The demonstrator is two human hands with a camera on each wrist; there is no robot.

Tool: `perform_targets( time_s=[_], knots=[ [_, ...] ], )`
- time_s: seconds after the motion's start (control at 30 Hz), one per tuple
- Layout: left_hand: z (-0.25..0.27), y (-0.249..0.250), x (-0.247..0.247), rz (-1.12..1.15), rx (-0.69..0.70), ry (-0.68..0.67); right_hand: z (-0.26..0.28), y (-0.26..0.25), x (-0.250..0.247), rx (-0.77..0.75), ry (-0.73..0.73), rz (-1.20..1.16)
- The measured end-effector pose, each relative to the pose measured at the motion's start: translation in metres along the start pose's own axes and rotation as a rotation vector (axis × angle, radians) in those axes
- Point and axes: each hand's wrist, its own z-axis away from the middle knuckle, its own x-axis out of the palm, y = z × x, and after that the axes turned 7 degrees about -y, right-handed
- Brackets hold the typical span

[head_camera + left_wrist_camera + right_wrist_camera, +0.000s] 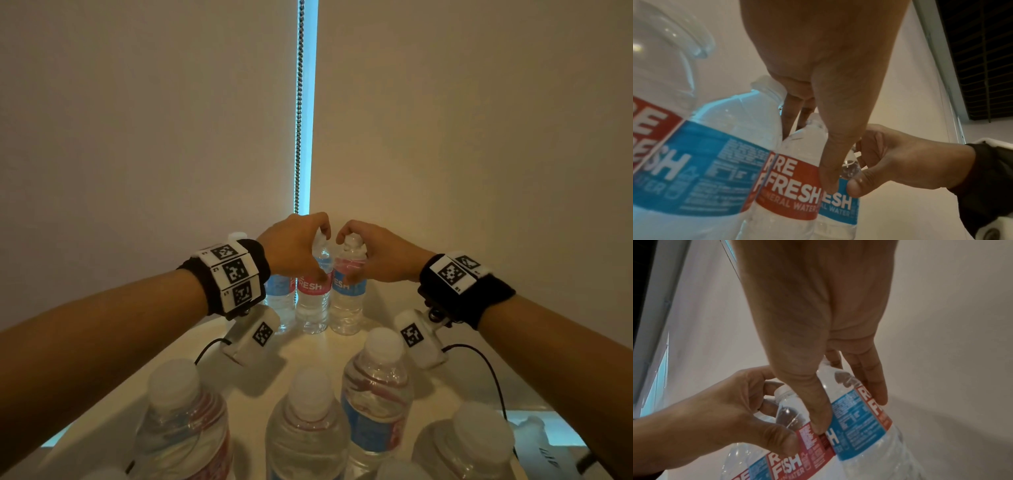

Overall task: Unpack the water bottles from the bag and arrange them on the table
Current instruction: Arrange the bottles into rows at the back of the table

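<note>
Three RE FRESH water bottles stand upright in a row at the far end of the white table (310,353), against the wall. My left hand (317,251) grips the neck and shoulder of the middle bottle (312,305) from above, its thumb on the red label (793,186). Just to the right, my right hand (356,257) grips the top of the right bottle (347,305), whose blue label (857,421) shows between thumb and fingers. The third bottle (281,301) stands untouched, partly hidden behind my left wrist. No bag is in view.
Several more capped bottles stand close to me at the near end of the table, among them one at the left (185,421), one in the middle (305,431) and one at the right (376,387). Roller blinds and a bead chain (299,102) hang behind the row.
</note>
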Motion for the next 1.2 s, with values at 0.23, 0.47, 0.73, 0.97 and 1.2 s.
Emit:
perform_targets(
  time_s=[0.23, 0.47, 0.73, 0.97, 1.2],
  knots=[
    [0.001, 0.003, -0.002, -0.073, -0.023, -0.019, -0.002, 0.004, 0.003, -0.023, 0.015, -0.008],
    [0.006, 0.005, -0.005, -0.194, -0.030, -0.007, -0.001, 0.010, 0.007, -0.029, 0.063, -0.034],
    [0.028, 0.002, -0.021, -0.050, -0.030, 0.090, 0.010, 0.012, 0.008, 0.009, 0.090, -0.105],
    [0.092, -0.010, -0.062, 0.026, 0.076, 0.382, 0.052, 0.017, -0.005, 0.081, 0.256, -0.206],
    [0.186, -0.006, -0.089, 0.411, -0.091, 0.197, 0.117, -0.003, -0.026, -0.111, 0.232, -0.548]
  ],
)
